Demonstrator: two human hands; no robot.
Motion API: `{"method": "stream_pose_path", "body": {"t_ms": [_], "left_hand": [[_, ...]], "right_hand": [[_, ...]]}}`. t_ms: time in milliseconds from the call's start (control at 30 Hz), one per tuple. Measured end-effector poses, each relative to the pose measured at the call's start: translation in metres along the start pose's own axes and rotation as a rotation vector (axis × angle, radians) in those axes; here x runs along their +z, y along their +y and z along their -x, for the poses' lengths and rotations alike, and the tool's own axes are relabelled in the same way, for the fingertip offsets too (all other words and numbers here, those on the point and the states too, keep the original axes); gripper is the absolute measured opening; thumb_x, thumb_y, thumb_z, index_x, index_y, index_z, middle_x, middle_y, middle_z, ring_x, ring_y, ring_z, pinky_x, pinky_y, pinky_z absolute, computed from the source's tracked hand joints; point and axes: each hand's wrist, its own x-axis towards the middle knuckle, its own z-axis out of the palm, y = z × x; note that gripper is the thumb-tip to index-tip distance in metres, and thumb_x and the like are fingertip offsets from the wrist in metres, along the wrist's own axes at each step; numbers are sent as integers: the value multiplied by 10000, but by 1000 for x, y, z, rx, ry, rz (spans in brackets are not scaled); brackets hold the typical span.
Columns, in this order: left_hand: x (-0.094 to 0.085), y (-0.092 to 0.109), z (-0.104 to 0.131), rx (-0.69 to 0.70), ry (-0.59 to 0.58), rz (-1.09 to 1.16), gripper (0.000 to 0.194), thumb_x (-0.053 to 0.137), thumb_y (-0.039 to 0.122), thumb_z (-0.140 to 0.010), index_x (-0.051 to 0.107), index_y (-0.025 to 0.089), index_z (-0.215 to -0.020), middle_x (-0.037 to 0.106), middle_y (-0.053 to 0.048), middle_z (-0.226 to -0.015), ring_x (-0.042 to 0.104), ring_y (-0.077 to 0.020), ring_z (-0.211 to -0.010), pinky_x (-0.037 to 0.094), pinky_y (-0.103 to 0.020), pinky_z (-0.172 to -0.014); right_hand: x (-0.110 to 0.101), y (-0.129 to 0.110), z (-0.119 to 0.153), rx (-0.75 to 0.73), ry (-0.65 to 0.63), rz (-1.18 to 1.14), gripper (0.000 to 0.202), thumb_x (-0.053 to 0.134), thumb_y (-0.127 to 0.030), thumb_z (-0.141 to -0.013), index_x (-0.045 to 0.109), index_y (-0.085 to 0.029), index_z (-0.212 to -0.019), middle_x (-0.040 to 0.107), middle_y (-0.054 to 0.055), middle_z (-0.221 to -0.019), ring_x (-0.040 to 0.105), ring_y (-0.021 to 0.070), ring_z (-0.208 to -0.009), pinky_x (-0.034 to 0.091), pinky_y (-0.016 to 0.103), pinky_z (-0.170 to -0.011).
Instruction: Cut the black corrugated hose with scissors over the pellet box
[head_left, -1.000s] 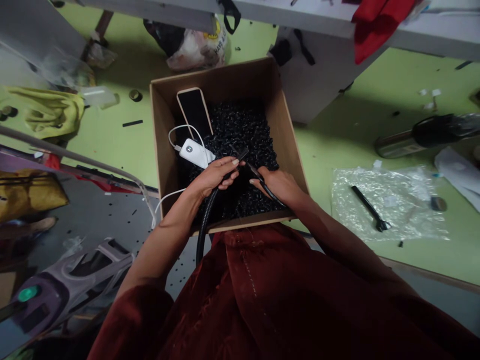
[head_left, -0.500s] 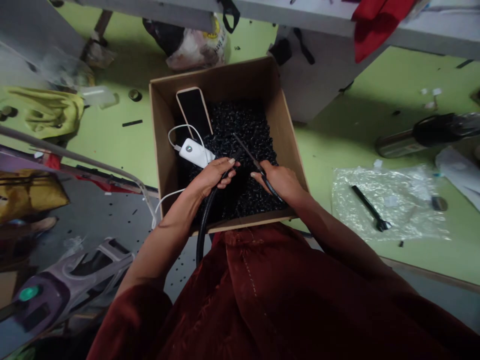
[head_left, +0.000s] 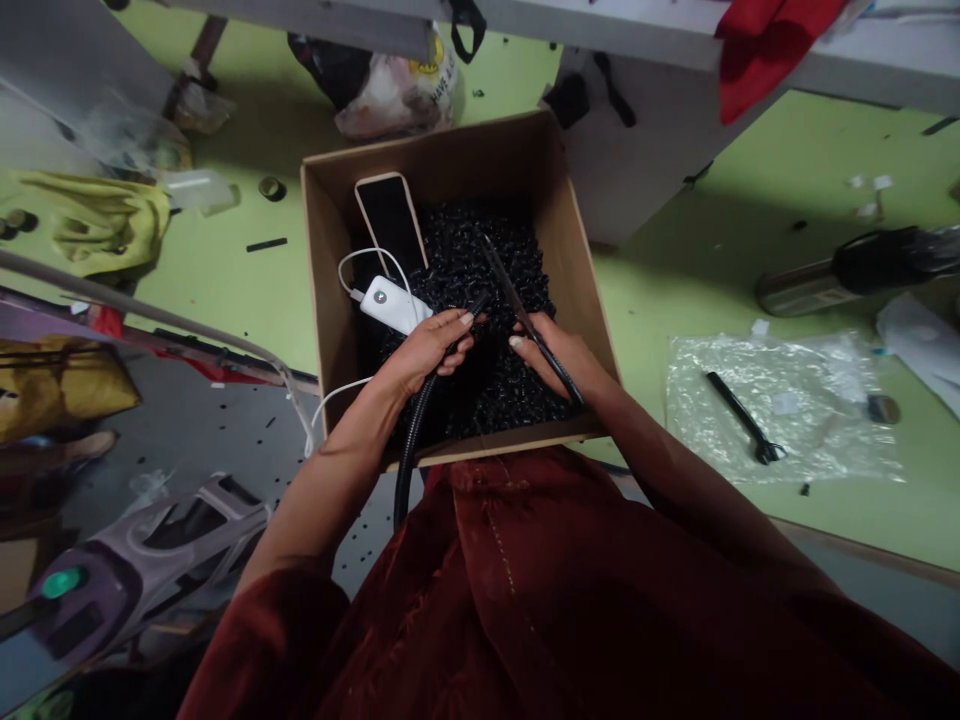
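My left hand (head_left: 441, 347) is closed around a black corrugated tube (head_left: 412, 440) near its end, while the tube's length hangs over the box's near edge. In my right hand (head_left: 561, 352) are dark-handled scissors (head_left: 508, 285), their blades pointing up and away, a little right of the tube's end. Both hands are over a cardboard box (head_left: 589, 275) part filled with small black pieces (head_left: 517, 240). Inside it, a phone (head_left: 391, 222) leans at the back left. A white power bank (head_left: 391, 303) with a white cable lies by my left fingers.
Right of the box, a clear plastic sheet (head_left: 832, 400) lies under a black strip-like item (head_left: 742, 415). Farther right is a metal flask (head_left: 806, 285). A yellow cloth (head_left: 112, 220) lies at the left, and a bulging bag (head_left: 405, 95) sits behind the box.
The scissors have shifted, their tips now farther up and slightly right. My right hand has moved slightly right and down; my left hand stays on the tube almost unmoved.
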Motion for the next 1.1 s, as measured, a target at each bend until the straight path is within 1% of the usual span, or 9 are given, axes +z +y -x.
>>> {"method": "stream_pose_path", "body": {"t_ms": [67, 200, 400, 567, 800, 900, 1100], "left_hand": [[0, 1, 1, 18, 16, -14, 271, 512, 377, -897, 574, 154, -1038, 390, 62, -577, 299, -9, -351, 162, -143, -334], [0, 3, 4, 44, 40, -29, 305, 503, 406, -897, 565, 173, -1083, 364, 71, -570, 281, -9, -348, 152, -144, -337], [-3, 2, 5, 83, 8, -39, 314, 508, 417, -890, 553, 187, -1099, 368, 67, -594, 293, -11, -361, 160, -149, -342], [-2, 1, 5, 110, -16, -72, 317, 524, 420, -879, 551, 185, -1091, 369, 66, -606, 300, -13, -372, 170, -148, -343], [-1, 0, 3, 78, 1, -90, 252, 530, 411, -878, 521, 192, -1002, 362, 68, -604, 292, -11, -368, 158, -145, -342], [-2, -1, 2, 79, -12, -91, 244, 535, 412, -874, 518, 188, -972, 363, 67, -602, 292, -10, -369, 163, -143, -343], [-4, 1, 4, 53, -26, -104, 263, 540, 418, -869, 538, 181, -983, 368, 67, -587, 294, -11, -364, 161, -143, -344]], "right_hand": [[0, 1, 1, -3, -9, -64, 425, 383, -501, -904, 488, -200, -1186, 666, 105, -1082, 643, 262, -920, 470, 358, -777], [0, 1, 2, 14, -9, -70, 450, 409, -530, -888, 484, -200, -1184, 654, 112, -1101, 624, 283, -970, 469, 377, -792], [2, 1, 0, -13, -65, -50, 495, 458, -571, -852, 478, -193, -1172, 660, 88, -950, 630, 263, -861, 465, 370, -742], [2, 0, 0, -21, -114, -65, 503, 488, -569, -836, 472, -193, -1170, 646, 74, -929, 617, 238, -813, 455, 348, -711], [2, 0, 0, -50, -128, -74, 504, 492, -543, -830, 475, -194, -1193, 630, 89, -982, 603, 240, -840, 450, 360, -720], [1, 0, 0, -48, -133, -72, 501, 493, -541, -829, 478, -196, -1192, 626, 91, -995, 602, 241, -848, 450, 363, -726], [1, -1, 1, -85, -151, -74, 514, 492, -554, -832, 464, -183, -1186, 612, 102, -1029, 603, 240, -864, 460, 359, -730]]}}
